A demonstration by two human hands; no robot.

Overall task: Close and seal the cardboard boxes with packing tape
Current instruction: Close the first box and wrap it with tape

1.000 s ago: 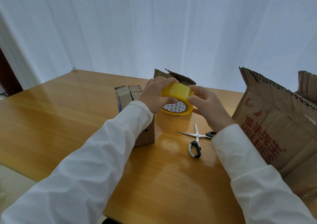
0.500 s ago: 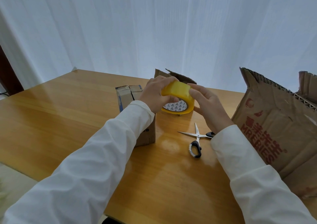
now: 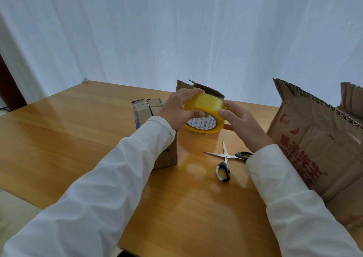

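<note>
I see the table [image 3: 68, 131] carrying a big open box [image 3: 322, 150] at right, a small box [image 3: 151, 136] under my left sleeve, and scissors [image 3: 225, 158]. My left hand [image 3: 176, 111] and right hand [image 3: 237, 121] each curl a grip round the yellow tape [image 3: 204, 109], held between them above the table.

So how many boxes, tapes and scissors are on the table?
Cardboard boxes: 3 (small box, far box, big box)
Tape rolls: 1 (yellow tape roll, held above the table by left hand and right hand)
Scissors: 1 (scissors)
Total: 5
</note>
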